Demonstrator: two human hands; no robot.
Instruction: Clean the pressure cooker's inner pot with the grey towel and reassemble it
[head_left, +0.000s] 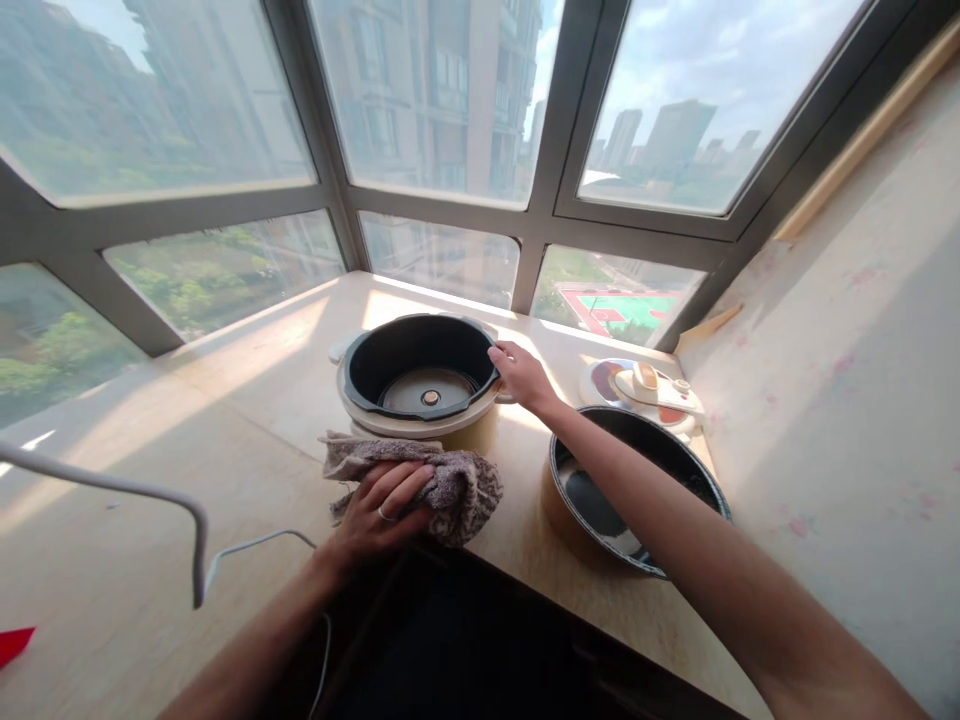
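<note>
A round electric cooker body point(469, 435) with a dark, hollow inside stands on the windowsill, its lid off. At the bottom of the hollow is a heating plate with a small round button in its middle. My right hand point(521, 375) is closed on the cooker's right rim. My left hand point(390, 505), with a ring on one finger, presses a crumpled grey-brown patterned cloth point(469, 490) against the cooker's near side. To the right, partly hidden by my right forearm, sits a dark inner pot point(581, 485) with a brownish outside.
A white-and-brown lid point(660, 395) lies behind the inner pot, close to the papered wall point(825, 450). A grey cord point(135, 485) crosses the left side of the stone sill point(247, 450). Windows point(442, 90) enclose the back. A red object point(13, 643) shows at the lower left.
</note>
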